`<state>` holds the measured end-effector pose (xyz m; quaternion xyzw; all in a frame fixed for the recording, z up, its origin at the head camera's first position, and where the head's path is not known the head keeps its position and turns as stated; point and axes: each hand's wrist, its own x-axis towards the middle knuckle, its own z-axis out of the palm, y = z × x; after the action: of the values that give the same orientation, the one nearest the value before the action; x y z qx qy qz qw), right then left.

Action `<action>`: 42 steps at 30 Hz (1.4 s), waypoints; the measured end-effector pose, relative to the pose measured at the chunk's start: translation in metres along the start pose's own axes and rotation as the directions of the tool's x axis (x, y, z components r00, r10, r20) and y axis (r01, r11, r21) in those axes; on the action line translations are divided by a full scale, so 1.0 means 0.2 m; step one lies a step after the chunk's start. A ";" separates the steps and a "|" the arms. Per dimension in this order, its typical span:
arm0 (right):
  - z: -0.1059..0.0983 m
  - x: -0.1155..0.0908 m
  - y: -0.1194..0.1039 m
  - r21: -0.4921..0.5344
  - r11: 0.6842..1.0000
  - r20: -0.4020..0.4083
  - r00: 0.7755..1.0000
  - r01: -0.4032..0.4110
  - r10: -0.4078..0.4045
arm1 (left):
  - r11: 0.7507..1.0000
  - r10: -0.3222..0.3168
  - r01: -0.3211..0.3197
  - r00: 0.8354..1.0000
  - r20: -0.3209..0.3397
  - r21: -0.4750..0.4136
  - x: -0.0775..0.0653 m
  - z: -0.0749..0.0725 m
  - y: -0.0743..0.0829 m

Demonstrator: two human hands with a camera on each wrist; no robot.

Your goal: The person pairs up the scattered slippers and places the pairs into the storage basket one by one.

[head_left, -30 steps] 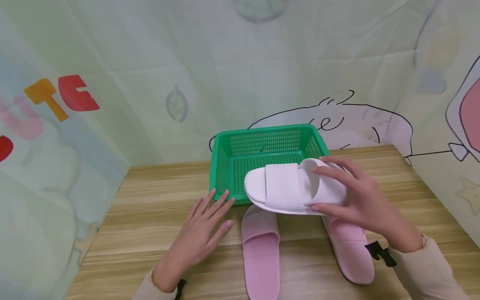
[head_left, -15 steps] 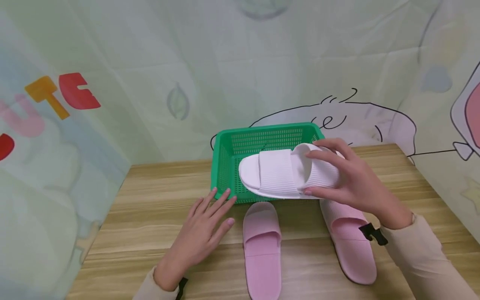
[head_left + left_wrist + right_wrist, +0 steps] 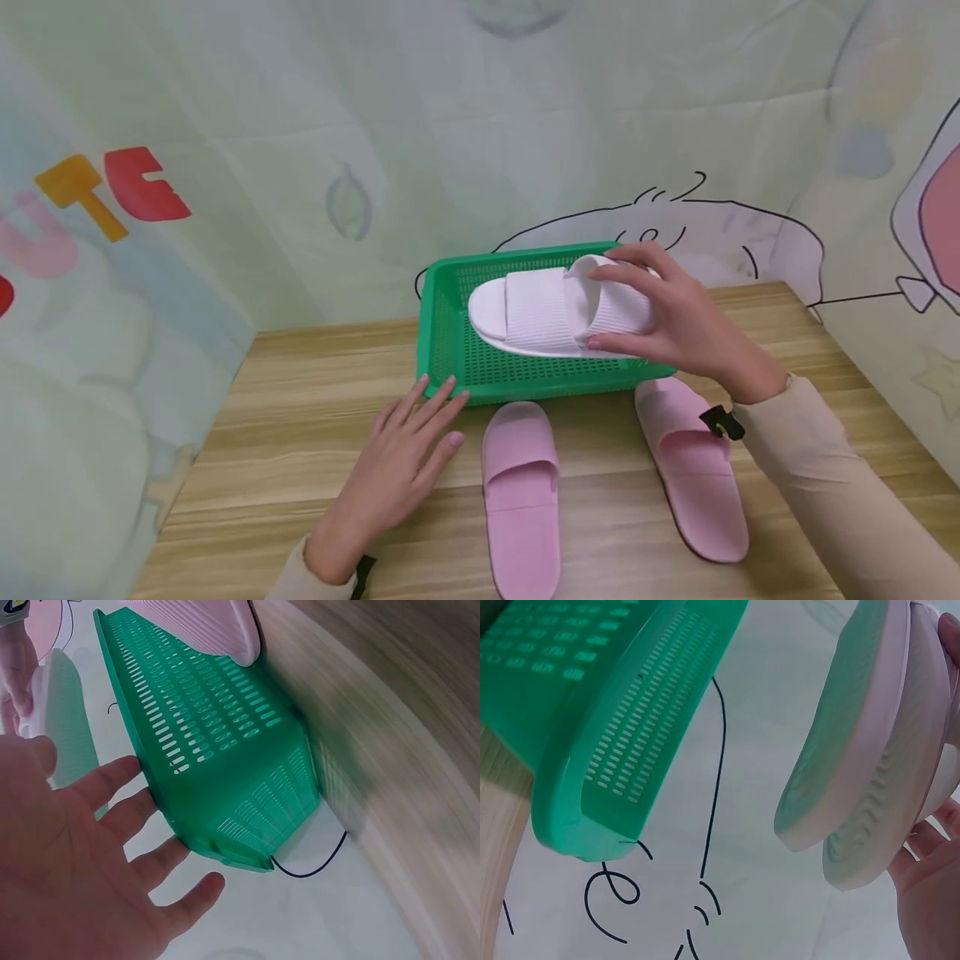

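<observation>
White slide slippers [image 3: 536,310] have moved toward the back and slightly leftward since a second ago, when they hid part of the near rim of the green perforated plastic basket [image 3: 547,390]; now that rim shows below them and they hang above the basket's opening. Along with them has gone the right hand [image 3: 678,321], while the left hand [image 3: 393,462] and both pink slides have stayed about where they were.

Two soles lie against each other in the right wrist view, and two ribbed straps show end to end from above, so this seems a pair nested heel to toe, perhaps so that one hand can manage both. Its grip is closed on the slippers around the strap at the right end, keeping them lengthwise along the basket, toe leftward, clear of its walls.

On the left hand, the fingers are spread and fairly straight, holding nothing, their tips at the basket's near left corner, probably to steady it.

Left pink slide [image 3: 523,500] and right pink slide [image 3: 697,492] lie apart on the wood-grain bench [image 3: 337,350], toes toward the basket, seemingly laid soles down.
</observation>
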<state>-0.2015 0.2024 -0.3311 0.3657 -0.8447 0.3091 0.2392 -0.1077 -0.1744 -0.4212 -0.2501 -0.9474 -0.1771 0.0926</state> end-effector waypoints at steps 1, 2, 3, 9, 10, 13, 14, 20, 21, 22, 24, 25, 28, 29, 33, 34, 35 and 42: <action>0.00 0.01 0.01 -0.003 1.000 -0.001 1.000 0.000 0.000 | 1.000 0.001 -0.001 1.000 -0.003 0.001 0.00 0.00 0.00; 0.01 0.02 0.02 -0.003 1.000 0.000 1.000 0.001 -0.001 | 1.000 0.001 -0.001 1.000 -0.005 0.000 0.00 -0.01 0.00; 0.01 0.03 0.04 -0.004 1.000 0.001 1.000 0.000 0.000 | 1.000 0.001 -0.001 1.000 -0.007 -0.001 0.00 -0.01 0.00; 0.03 0.10 0.09 -0.017 1.000 0.020 0.999 -0.026 0.026 | 1.000 -0.006 0.006 1.000 0.004 -0.009 0.00 -0.02 0.00; 0.03 0.11 0.10 -0.015 0.999 0.025 0.999 -0.033 0.034 | 1.000 -0.007 0.007 1.000 0.007 -0.012 0.00 -0.02 0.00; 0.04 0.15 0.12 -0.014 0.998 0.045 0.998 -0.053 0.054 | 1.000 -0.013 0.013 1.000 0.013 -0.017 0.00 -0.02 0.01; 0.05 0.16 0.13 -0.017 0.998 0.050 0.997 -0.059 0.060 | 1.000 -0.015 0.015 1.000 0.014 -0.017 0.00 -0.02 0.01; 0.06 0.21 0.17 -0.041 0.996 0.048 0.996 -0.074 0.076 | 1.000 -0.012 0.012 1.000 0.008 -0.025 0.02 -0.02 0.01; 0.07 0.22 0.18 -0.042 0.996 0.047 0.996 -0.074 0.076 | 1.000 -0.011 0.011 1.000 0.006 -0.027 0.02 -0.02 0.02; 0.07 0.22 0.18 -0.044 0.996 0.049 0.996 -0.075 0.077 | 1.000 -0.010 0.010 1.000 0.005 -0.025 0.02 -0.02 0.02; 0.08 0.22 0.19 -0.046 0.996 0.051 0.996 -0.075 0.078 | 1.000 -0.012 0.012 1.000 0.006 -0.024 0.02 -0.02 0.02; 0.08 0.22 0.20 -0.047 0.996 0.051 0.996 -0.072 0.075 | 1.000 -0.013 0.013 1.000 0.007 -0.024 0.02 -0.02 0.02; 0.09 0.22 0.21 -0.054 0.997 0.045 0.997 -0.062 0.064 | 1.000 -0.010 0.010 1.000 0.011 -0.022 0.02 -0.02 0.03; 0.09 0.23 0.21 -0.055 0.997 0.042 0.997 -0.057 0.059 | 1.000 -0.010 0.010 1.000 0.013 -0.022 0.02 -0.03 0.03; 0.10 0.27 0.22 -0.050 0.998 0.045 0.998 -0.033 0.036 | 1.000 -0.014 0.015 1.000 0.017 -0.018 0.03 -0.03 0.03; 0.10 0.28 0.23 -0.047 0.998 0.048 0.998 -0.028 0.030 | 1.000 -0.018 0.018 1.000 0.019 -0.018 0.03 -0.03 0.03; 0.10 0.29 0.23 -0.045 0.999 0.049 0.998 -0.023 0.025 | 1.000 -0.020 0.020 1.000 0.021 -0.019 0.02 -0.04 0.03; 0.17 0.35 0.27 -0.025 1.000 0.089 0.996 -0.014 0.016 | 0.999 -0.026 0.026 0.999 0.026 -0.020 0.03 -0.04 0.04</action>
<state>-0.2923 0.1748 -0.3300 0.3698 -0.8610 0.2839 0.2032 -0.1078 -0.1693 -0.4110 -0.2409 -0.9499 -0.1845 0.0755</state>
